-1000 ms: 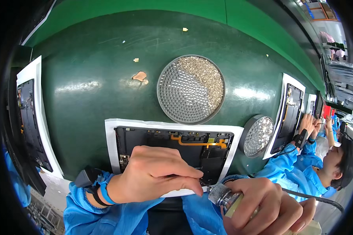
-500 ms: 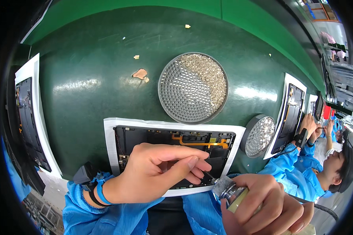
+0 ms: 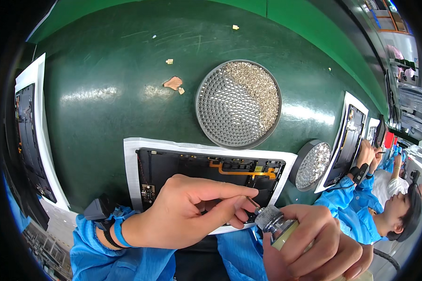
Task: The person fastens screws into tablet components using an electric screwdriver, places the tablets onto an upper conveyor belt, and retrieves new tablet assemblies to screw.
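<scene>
In my right hand [image 3: 316, 241] is an electric screwdriver [image 3: 286, 234] with a knurled metal collar and a pale yellowish body. Its front end points up and left toward my left fingertips. My left hand [image 3: 197, 208] is closed in a pinch right at the tool's tip; a small thin bit of something shows there, too small to name. Beneath both hands lies an opened tablet-like device [image 3: 166, 168], black inside, with an orange flex cable [image 3: 239, 173] along its upper right. It rests on a white sheet or tray [image 3: 131, 161]. My left hand hides its lower middle.
A round perforated tray [image 3: 225, 110] of tiny screws stands beyond the device. A smaller round tray [image 3: 313, 165] of silvery pieces is at its right. Similar devices lie at far left [image 3: 28, 136] and right [image 3: 349, 133]. Another person [image 3: 361, 203] works at right.
My left fingers have shifted slightly right, closer to the screwdriver's collar, and less of the thin shaft shows. The bench scene has shifted a little in the view.
</scene>
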The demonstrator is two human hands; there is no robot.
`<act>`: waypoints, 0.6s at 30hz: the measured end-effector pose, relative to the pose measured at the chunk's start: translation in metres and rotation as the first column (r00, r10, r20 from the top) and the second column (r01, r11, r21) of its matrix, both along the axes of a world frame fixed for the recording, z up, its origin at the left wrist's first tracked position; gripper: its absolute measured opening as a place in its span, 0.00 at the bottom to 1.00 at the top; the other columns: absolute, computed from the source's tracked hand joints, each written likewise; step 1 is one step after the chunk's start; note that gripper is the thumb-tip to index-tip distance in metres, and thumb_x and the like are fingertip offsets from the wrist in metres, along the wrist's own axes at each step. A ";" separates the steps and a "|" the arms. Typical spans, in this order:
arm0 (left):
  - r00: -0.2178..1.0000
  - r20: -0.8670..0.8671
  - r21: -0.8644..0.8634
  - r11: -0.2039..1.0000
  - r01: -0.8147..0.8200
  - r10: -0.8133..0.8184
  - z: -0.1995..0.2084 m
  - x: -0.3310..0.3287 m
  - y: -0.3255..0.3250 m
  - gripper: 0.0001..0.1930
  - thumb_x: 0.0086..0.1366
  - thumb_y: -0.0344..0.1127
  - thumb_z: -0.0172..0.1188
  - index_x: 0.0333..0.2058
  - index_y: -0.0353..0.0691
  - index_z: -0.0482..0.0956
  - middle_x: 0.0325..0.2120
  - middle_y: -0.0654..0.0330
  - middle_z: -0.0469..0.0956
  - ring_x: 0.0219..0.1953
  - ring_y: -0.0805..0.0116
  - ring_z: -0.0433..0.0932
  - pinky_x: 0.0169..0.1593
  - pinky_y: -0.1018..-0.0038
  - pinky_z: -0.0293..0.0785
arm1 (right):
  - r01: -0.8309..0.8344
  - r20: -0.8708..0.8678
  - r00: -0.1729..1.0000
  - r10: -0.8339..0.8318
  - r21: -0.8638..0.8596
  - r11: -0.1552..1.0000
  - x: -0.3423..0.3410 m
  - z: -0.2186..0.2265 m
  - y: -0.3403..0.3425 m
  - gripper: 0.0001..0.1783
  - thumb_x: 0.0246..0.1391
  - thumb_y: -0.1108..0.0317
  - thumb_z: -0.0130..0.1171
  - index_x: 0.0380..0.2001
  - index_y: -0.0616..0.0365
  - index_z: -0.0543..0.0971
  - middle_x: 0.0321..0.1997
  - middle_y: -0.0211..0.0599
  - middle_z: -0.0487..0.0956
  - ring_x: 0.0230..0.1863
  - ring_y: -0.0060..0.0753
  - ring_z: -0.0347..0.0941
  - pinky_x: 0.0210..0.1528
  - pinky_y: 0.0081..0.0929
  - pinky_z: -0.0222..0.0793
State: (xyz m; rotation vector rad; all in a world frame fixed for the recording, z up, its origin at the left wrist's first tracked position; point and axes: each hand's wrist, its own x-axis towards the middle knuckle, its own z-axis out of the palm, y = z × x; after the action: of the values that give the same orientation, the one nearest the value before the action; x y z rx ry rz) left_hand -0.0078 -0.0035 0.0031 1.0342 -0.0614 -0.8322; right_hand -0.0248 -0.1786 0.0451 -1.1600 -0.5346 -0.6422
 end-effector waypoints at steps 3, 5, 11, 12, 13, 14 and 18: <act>1.000 -0.014 0.001 1.000 0.000 0.000 0.002 0.000 0.000 0.15 0.74 0.16 0.52 0.55 0.25 0.82 0.44 0.43 0.87 0.42 0.66 0.88 0.47 0.70 0.90 | 0.002 0.003 1.000 -0.002 -0.005 1.000 0.002 -0.003 0.002 0.35 0.60 0.56 0.72 0.60 0.59 0.65 0.33 0.26 0.73 0.21 0.20 0.68 0.18 0.24 0.66; 1.000 -0.027 -0.007 1.000 0.014 -0.014 0.004 0.001 0.000 0.16 0.74 0.16 0.52 0.56 0.25 0.81 0.44 0.43 0.87 0.43 0.66 0.88 0.47 0.70 0.90 | 0.006 0.009 1.000 -0.006 -0.011 1.000 0.009 -0.005 0.003 0.35 0.61 0.56 0.72 0.60 0.59 0.64 0.33 0.26 0.73 0.21 0.20 0.68 0.19 0.24 0.66; 1.000 -0.021 -0.046 0.999 0.011 -0.012 0.002 0.001 0.003 0.18 0.74 0.16 0.51 0.60 0.28 0.79 0.44 0.45 0.87 0.44 0.64 0.88 0.46 0.70 0.90 | 0.008 0.007 1.000 -0.007 -0.021 1.000 0.007 -0.008 0.000 0.35 0.61 0.56 0.72 0.61 0.59 0.64 0.34 0.26 0.72 0.22 0.20 0.68 0.19 0.25 0.66; 1.000 -0.017 -0.047 0.999 0.012 -0.013 0.004 0.000 0.002 0.18 0.74 0.16 0.51 0.60 0.28 0.79 0.44 0.45 0.87 0.44 0.64 0.88 0.46 0.70 0.90 | 0.009 0.010 1.000 -0.009 -0.023 1.000 0.008 -0.006 -0.001 0.35 0.61 0.56 0.72 0.61 0.58 0.64 0.34 0.26 0.72 0.22 0.20 0.68 0.19 0.25 0.66; 1.000 -0.027 -0.063 0.998 0.008 -0.010 0.004 -0.001 0.002 0.19 0.74 0.16 0.51 0.60 0.28 0.79 0.43 0.46 0.87 0.43 0.64 0.88 0.47 0.69 0.90 | 0.011 0.013 1.000 -0.010 -0.025 1.000 0.007 -0.005 -0.003 0.35 0.61 0.56 0.72 0.61 0.58 0.64 0.34 0.26 0.72 0.22 0.20 0.67 0.19 0.25 0.66; 0.999 -0.037 -0.077 0.997 0.003 -0.006 0.005 -0.002 0.002 0.19 0.74 0.16 0.51 0.61 0.28 0.78 0.43 0.46 0.86 0.43 0.64 0.88 0.47 0.69 0.91 | 0.012 0.015 1.000 -0.011 -0.025 1.000 0.010 -0.004 -0.004 0.35 0.61 0.56 0.72 0.61 0.58 0.64 0.34 0.26 0.72 0.22 0.20 0.67 0.19 0.25 0.66; 1.000 -0.015 -0.077 0.997 -0.007 0.006 0.005 -0.004 0.001 0.21 0.75 0.15 0.50 0.63 0.29 0.76 0.43 0.47 0.86 0.41 0.64 0.88 0.48 0.67 0.91 | 0.016 0.014 1.000 -0.015 -0.038 0.999 0.009 -0.006 0.003 0.35 0.62 0.56 0.71 0.61 0.58 0.64 0.34 0.26 0.72 0.22 0.21 0.67 0.19 0.25 0.66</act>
State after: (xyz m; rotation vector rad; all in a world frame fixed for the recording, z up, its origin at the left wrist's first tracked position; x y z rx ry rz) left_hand -0.0121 -0.0024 0.0076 0.9548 -0.0773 -0.8256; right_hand -0.0157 -0.1760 0.0395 -1.1968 -0.5523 -0.6562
